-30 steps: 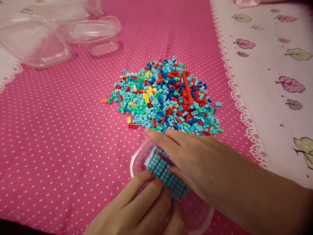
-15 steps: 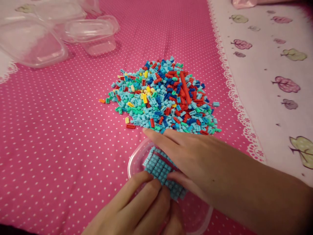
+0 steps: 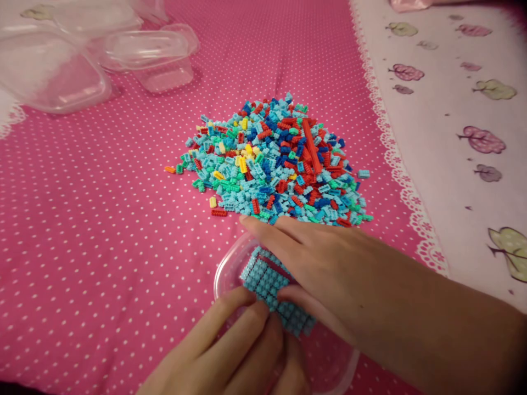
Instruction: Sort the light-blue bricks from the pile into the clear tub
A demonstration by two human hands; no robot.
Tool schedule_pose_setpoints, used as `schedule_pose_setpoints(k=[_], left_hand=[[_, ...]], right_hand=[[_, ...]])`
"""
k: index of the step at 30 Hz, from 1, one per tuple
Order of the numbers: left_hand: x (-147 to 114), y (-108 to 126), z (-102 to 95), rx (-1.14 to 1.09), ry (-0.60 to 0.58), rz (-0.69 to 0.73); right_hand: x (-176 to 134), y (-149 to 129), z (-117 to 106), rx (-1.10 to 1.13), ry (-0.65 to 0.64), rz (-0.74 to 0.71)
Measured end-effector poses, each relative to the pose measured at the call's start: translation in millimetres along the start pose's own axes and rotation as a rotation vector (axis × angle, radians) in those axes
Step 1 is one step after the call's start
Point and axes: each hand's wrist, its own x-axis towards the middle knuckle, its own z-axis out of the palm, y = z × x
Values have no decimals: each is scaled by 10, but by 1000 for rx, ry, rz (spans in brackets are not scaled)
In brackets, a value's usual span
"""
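Observation:
A light-blue panel of small interlocking bricks (image 3: 265, 277), crossed by a dark red strip, lies tilted inside a clear plastic lid or shallow container (image 3: 224, 269). My left hand (image 3: 247, 345) has its fingers bent and pressed together at the panel's near edge; their tips are partly hidden. My right hand (image 3: 308, 263) reaches over from the right, its thumb on the panel's studs and its fingers across the far side, closed around it. The right hand covers part of the panel and of the container's rim.
Beyond my hands is a pile of loose bricks (image 3: 272, 164), mostly light blue, with red, dark blue, green and yellow. Clear plastic containers (image 3: 164, 77) stand at the far left. A pink dotted cloth (image 3: 102, 219) with lace edging covers the table.
Both hands stay on the brick panel almost unmoved. My right thumb has shifted very slightly to the left, and the view has drifted a little.

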Motion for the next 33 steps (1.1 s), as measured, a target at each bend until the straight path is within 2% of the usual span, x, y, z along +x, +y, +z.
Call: schedule_pose_setpoints(k=[25, 29, 33], left_hand=[[-34, -4, 33, 13, -5, 1], [-43, -20, 45, 18, -7, 32], [-63, -8, 34, 15, -4, 15]], right_hand=[[25, -4, -26, -26, 1, -4], [40, 3, 37, 1, 17, 10], [0, 50, 147, 43, 64, -38]])
